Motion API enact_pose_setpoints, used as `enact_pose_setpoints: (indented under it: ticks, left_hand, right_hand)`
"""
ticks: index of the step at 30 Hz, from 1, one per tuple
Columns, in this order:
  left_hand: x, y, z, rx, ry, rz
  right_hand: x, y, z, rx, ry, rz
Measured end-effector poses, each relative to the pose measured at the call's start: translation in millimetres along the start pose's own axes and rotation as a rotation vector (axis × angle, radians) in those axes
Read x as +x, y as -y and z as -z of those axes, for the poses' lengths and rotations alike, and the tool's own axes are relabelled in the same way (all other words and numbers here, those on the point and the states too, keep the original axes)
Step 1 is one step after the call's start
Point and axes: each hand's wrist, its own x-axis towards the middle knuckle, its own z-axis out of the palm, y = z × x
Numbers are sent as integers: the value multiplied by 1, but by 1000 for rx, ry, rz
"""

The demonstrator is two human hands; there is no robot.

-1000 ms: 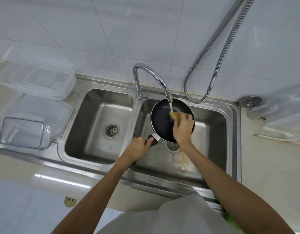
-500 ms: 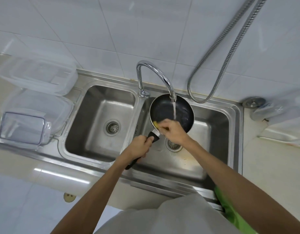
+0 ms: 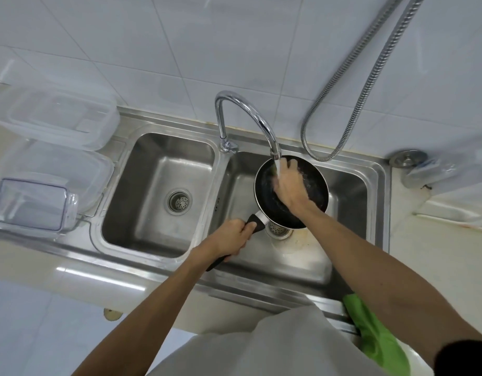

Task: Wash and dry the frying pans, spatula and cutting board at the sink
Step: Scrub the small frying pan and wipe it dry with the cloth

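A black frying pan (image 3: 317, 185) is tilted over the right basin (image 3: 348, 191) of a steel double sink, under water running from the curved tap (image 3: 250, 115). My left hand (image 3: 233, 237) grips the pan's black handle (image 3: 257, 222) at the near left. My right hand (image 3: 288, 185) lies inside the pan under the stream and presses a yellow sponge against the black surface. The sponge is almost wholly hidden under the fingers. No spatula or cutting board is in view.
The left basin (image 3: 158, 196) holds only its drain strainer. Three clear plastic containers (image 3: 58, 118) stand on the counter at the left. A metal shower hose (image 3: 370, 85) hangs on the tiled wall. A green cloth (image 3: 375, 329) lies at the sink's near right edge.
My right hand has swept from the pan's near rim by the handle up to the far side under the stream. The left hand keeps its grip on the handle.
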Motion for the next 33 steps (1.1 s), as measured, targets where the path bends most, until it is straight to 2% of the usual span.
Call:
enact_pose_setpoints:
  ticks: [2,6,9,12,14,17,19,21,23,25,27,30,33]
  left_hand:
    - [3,-2,-1,23,-37,5]
    - [10,7,11,22,-90,32]
    - [6,16,15,-29,-49,56]
    - [4,18,13,-43,-12,55]
    - [3,17,11,-4,4,35]
    - [1,11,6,64,7,2]
    - [3,7,4,60,-9,9]
    - [5,4,9,43,-50,36]
    - [7,6,17,43,-79,40]
    - [6,11,22,18,-79,32]
    - [5,13,24,-12,-70,34]
    - [8,17,21,-55,-22,55]
    - [10,16,10,-65,52,58]
  right_hand:
    - [-7,15,-6,118,77,136]
    - [-34,-3,-1,125,434,381]
    - [-36,-34,7,-89,582,288]
    - [-23,-46,8,-289,485,55]
    - [-10,-37,8,-252,301,-42]
    - [2,-15,1,-62,41,4]
    - [-4,0,-9,119,-40,86]
    - [-17,7,-17,248,-13,247]
    - [-33,0,-19,298,113,458]
    - [-47,-19,-18,225,170,601]
    - [-54,-47,-19,62,133,562]
    - [-50,-68,-5,-192,112,373]
    - [-25,-56,10,-242,27,244]
